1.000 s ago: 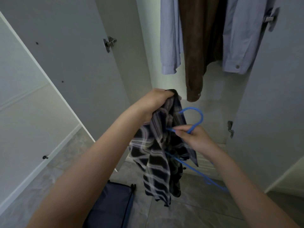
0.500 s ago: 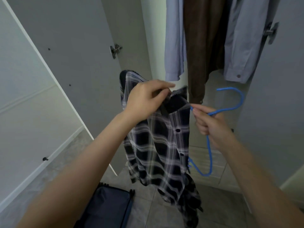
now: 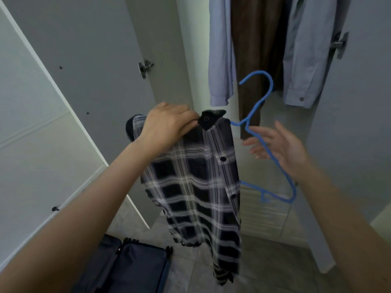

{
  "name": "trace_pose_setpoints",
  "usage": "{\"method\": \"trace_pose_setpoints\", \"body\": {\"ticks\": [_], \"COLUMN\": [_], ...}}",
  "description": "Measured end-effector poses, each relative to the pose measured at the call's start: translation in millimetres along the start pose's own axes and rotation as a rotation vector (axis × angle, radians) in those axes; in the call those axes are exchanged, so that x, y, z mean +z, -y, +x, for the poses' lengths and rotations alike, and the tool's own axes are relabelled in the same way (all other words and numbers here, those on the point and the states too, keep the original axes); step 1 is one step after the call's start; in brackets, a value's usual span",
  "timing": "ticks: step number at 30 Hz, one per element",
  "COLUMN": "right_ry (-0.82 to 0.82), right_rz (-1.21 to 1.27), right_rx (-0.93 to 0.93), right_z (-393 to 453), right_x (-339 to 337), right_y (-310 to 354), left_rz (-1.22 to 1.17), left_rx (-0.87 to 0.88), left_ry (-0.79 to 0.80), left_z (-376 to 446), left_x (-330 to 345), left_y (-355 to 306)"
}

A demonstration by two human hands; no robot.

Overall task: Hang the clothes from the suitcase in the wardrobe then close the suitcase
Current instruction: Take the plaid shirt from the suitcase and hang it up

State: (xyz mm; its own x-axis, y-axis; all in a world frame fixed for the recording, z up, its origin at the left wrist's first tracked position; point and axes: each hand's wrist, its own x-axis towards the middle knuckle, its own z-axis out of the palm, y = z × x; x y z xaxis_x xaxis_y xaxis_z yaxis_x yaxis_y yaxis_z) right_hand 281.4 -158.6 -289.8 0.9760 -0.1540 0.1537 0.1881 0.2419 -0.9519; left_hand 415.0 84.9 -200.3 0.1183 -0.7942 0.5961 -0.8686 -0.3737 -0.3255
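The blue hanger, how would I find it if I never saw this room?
Look at the open wardrobe, where two pale blue shirts and a brown garment hang. Just below them, the left hand holds up a dark checked shirt. The blue hanger pokes out of that shirt's right side, against the open right hand: the only thin, bright blue thing there.

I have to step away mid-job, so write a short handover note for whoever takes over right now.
Left hand grips the plaid shirt at its collar, held up before the open wardrobe.
Right hand is open, fingers spread; the blue hanger crosses its palm, with no firm grip.
One hanger arm is inside the shirt, the other sticks out.
Done: three garments hang inside.
Left: finish threading the hanger, hang the shirt, check and close the suitcase, open on the floor.
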Motion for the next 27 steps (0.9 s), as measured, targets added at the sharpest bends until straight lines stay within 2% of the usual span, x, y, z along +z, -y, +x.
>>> {"method": "trace_pose_setpoints", "body": {"ticks": [4, 7, 10, 12, 16, 18, 20, 24, 27], "right_ry": [-0.182, -0.242, -0.345, -0.383, -0.2, -0.141, -0.095, -0.005, -0.036], "right_rz": [0.086, 0.202, 0.346, 0.25, -0.144, -0.231, -0.254, -0.299, -0.252], "right_rx": [-0.011, -0.035, -0.014, 0.038, 0.083, 0.058, 0.051, 0.208, 0.21], "right_z": [-0.9, 3.4, 5.7, 7.2, 22.7, 34.9, 48.9, 70.1, 73.1], "right_x": [-30.8, -39.6, -46.5, -42.0, 7.6, 44.8, 75.1, 108.5, 109.3], "right_y": [-21.2, -36.5, -52.7, -67.4, -87.0, -83.7, -79.5, -72.9, -74.6], "left_rz": [-0.063, -0.047, -0.087, -0.201, -0.396, -0.439, -0.469, -0.515, -0.544], "left_rx": [-0.046, -0.075, -0.287, -0.387, -0.418, -0.374, -0.333, -0.317, -0.312], "left_ry": [-0.098, -0.137, -0.202, -0.234, -0.262, -0.261, -0.266, -0.28, -0.293], "left_z": [-5.4, -11.0, -18.5, -19.4, -9.6, -4.3, 0.2, 4.9, 5.0], "left_x": [-9.3, -14.6, -19.4, -21.5, -27.4, -30.6, -33.2, -34.1, -38.9], "left_y": [17.1, 30.8, 49.9, 58.8, 53.1, 43.5, 35.9, 29.3, 30.0]}}
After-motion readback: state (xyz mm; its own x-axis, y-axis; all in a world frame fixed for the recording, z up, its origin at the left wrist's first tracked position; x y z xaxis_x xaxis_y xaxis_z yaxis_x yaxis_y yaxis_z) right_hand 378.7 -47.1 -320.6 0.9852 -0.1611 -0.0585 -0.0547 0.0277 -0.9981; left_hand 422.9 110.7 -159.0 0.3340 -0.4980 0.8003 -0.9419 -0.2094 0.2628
